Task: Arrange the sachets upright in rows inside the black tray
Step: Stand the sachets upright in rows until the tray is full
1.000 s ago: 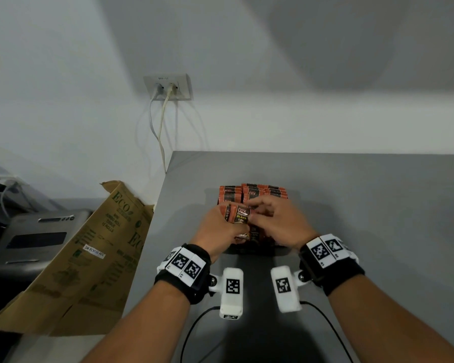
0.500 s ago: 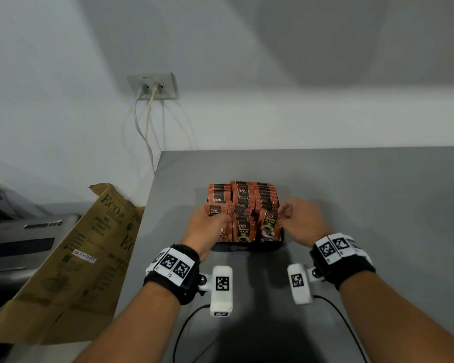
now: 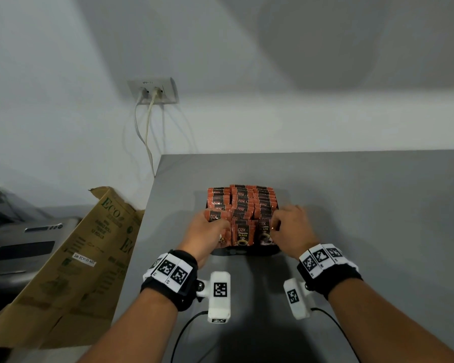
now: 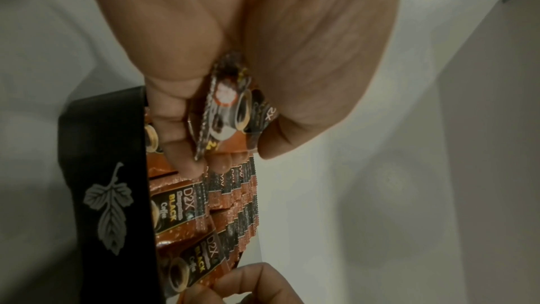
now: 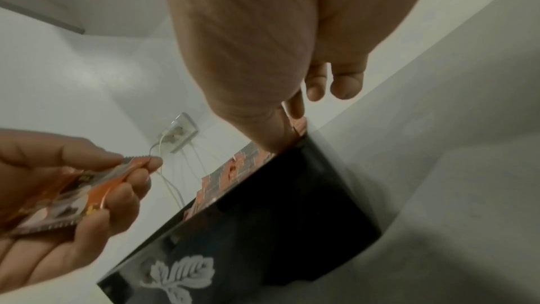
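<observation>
A black tray (image 3: 247,251) with a leaf motif (image 4: 108,205) stands on the grey table, packed with orange-and-black coffee sachets (image 3: 243,203) standing upright in rows. My left hand (image 3: 220,227) is at the tray's front left corner and pinches a couple of sachets (image 4: 231,114) between thumb and fingers, above the left row. My right hand (image 3: 275,226) is at the front right corner. Its thumb and forefinger (image 5: 295,105) close on the top edge of a sachet (image 5: 301,124) in the right row; the other fingers are curled.
The grey table's (image 3: 364,205) left edge runs close by the tray. A brown cardboard box (image 3: 71,258) and a grey device (image 3: 19,247) sit beyond it at the left. A wall socket with two white cables (image 3: 152,91) hangs behind. Black cables trail at the near edge.
Both hands were together over the tray's front row. They parted: the left went to the front left corner with sachets, and the right swung out, then came back to the right row.
</observation>
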A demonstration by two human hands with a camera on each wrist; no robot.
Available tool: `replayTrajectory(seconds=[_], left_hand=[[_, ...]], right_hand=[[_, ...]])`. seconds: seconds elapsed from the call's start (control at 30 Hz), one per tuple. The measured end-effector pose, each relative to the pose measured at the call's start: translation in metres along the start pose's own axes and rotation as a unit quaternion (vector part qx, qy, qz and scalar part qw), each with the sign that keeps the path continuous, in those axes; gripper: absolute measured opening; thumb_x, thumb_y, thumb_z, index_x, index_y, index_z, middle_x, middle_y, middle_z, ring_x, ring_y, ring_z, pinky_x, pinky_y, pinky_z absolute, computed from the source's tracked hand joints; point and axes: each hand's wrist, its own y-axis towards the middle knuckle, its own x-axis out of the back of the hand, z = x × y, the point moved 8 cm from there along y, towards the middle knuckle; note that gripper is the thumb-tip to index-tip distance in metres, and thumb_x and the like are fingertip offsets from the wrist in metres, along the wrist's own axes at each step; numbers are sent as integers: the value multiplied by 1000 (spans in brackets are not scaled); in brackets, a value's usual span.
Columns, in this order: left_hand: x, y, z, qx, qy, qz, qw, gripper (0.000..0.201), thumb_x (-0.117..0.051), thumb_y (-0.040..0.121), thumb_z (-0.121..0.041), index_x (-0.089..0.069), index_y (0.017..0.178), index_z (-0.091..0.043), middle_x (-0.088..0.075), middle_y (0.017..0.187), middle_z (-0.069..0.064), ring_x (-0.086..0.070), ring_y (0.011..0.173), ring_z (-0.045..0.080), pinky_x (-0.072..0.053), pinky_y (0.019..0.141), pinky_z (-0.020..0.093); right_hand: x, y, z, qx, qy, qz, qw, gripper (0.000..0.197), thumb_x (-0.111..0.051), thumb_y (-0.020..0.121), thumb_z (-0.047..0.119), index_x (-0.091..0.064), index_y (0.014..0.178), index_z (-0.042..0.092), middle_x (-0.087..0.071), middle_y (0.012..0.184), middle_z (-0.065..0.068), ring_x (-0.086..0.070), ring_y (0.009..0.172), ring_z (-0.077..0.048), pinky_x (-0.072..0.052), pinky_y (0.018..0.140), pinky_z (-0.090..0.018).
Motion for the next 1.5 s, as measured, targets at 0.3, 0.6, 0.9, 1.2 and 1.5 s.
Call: replayTrajectory(seconds=[0.3,0.6,0.9,1.2,1.5], left_hand=[[-8,-2,-5,-22,15,10,1000,34,-44,84,8,-70,86,-15,-76,88,4,-70,87,24,-56,87,44],[-10,-1,-8,-45,45,15,998,31,-52,87,5,-69,106,-13,-77,98,5,-73,94,24,-59,84,40],[-7,-4,-8,-56,63,3,996,36,-68,81,10,-67,106,-15,-78,98,3,-75,90,19,-60,82,38],[-31,-4,-18,-93,127,40,987,34,-72,79,-6,-62,103,-28,-72,108,1,-74,89,24,-62,80,44],[-4,2,-18,-73,127,-52,988,26,-69,87,-8,-62,104,-25,-72,101,0,-70,89,21,-60,85,44]], right_hand=[[-1,-3,7,21,12,4,1000,26,-75,80,28,-54,96,27,-45,108,6,-38,106,-13,-43,92,-28],[-1,-4,9,24,-12,-2,1000,27,-76,78,28,-55,95,25,-47,107,9,-39,107,-13,-45,94,-28],[-3,-3,15,41,-75,24,996,17,-71,80,24,-57,89,26,-58,98,9,-45,100,-14,-41,88,-25],[34,-6,48,37,297,56,953,20,-74,86,22,-70,104,27,-72,93,10,-67,89,-3,-52,82,-18],[48,6,8,-4,207,-2,978,31,-65,82,-5,-65,79,25,-70,75,7,-66,60,0,-47,58,-9]])
